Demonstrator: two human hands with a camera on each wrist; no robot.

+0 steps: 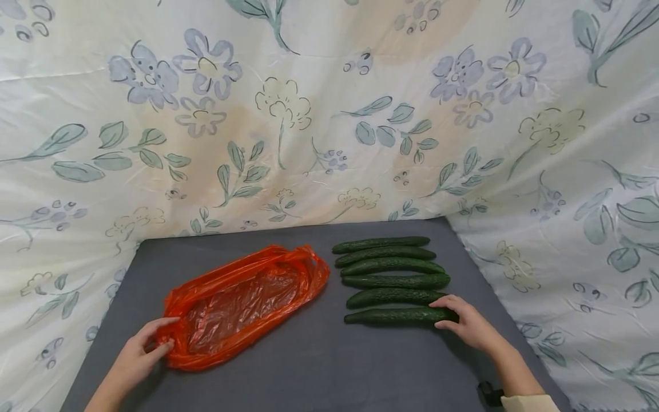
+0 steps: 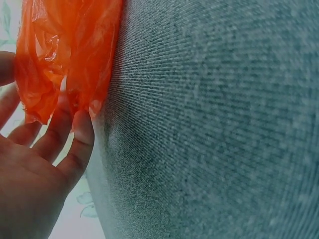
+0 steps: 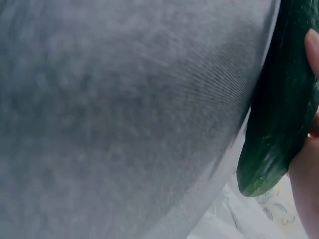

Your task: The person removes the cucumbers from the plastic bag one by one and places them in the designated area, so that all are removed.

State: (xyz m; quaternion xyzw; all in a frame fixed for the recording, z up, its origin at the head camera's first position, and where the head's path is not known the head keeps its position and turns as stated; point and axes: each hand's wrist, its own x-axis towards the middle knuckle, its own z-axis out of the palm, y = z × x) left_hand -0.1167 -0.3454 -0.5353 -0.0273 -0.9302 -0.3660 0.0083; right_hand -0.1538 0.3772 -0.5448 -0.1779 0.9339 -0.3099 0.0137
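Note:
A red-orange plastic bag (image 1: 237, 309) lies spread out on the left of the table, its thin film wrinkled and partly see-through. At its near left end my left hand (image 1: 138, 353) pinches the gathered film, and the left wrist view shows thumb and fingertips at the crumpled bag edge (image 2: 89, 59). Several dark green cucumbers (image 1: 393, 281) lie side by side to the right of the bag. The right hand (image 1: 465, 321) grips the right end of the nearest cucumber (image 1: 391, 316), thumb on the near side and fingers over the far side. In the right wrist view that cucumber (image 3: 279, 114) appears close up.
The table (image 1: 309, 366) has a dark grey cloth surface. Floral fabric (image 1: 309, 143) hangs behind it and along both sides. A small black object (image 1: 490, 395) shows beside the right wrist, near the cream sleeve (image 1: 530, 403).

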